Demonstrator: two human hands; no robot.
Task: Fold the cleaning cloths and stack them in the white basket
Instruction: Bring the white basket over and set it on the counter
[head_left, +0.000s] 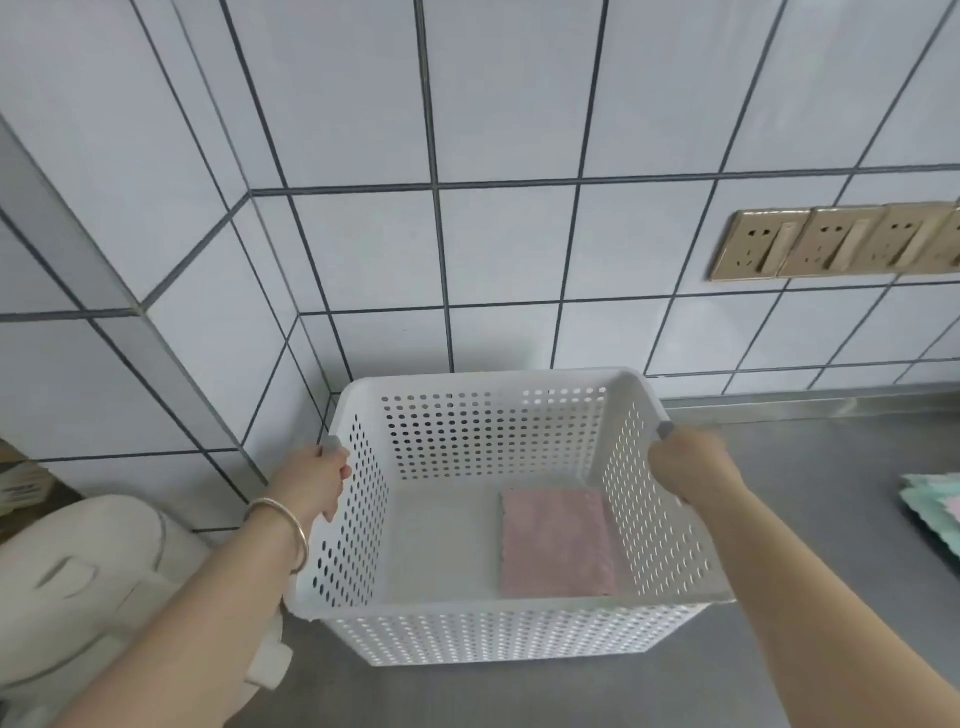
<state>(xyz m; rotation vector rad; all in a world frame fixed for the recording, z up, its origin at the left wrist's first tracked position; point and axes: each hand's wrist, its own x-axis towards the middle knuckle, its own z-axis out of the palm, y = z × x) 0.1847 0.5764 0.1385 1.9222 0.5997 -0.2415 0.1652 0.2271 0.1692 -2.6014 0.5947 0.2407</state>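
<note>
A white perforated basket (493, 642) stands on the steel counter, close to the tiled corner. My left hand (311, 480) grips its left rim at a grey handle, and my right hand (688, 462) grips the right rim at the matching handle. One folded pink cloth (558, 543) lies flat on the basket floor, against the right wall. At the far right edge of the view a small pile of unfolded cloths (935, 506), mint green and pink, lies on the counter.
The steel counter (831, 493) runs right from the basket. A white appliance (88, 582) sits at the lower left beside the basket. Tiled walls meet in a corner behind it. A row of gold sockets (831, 241) is on the right wall.
</note>
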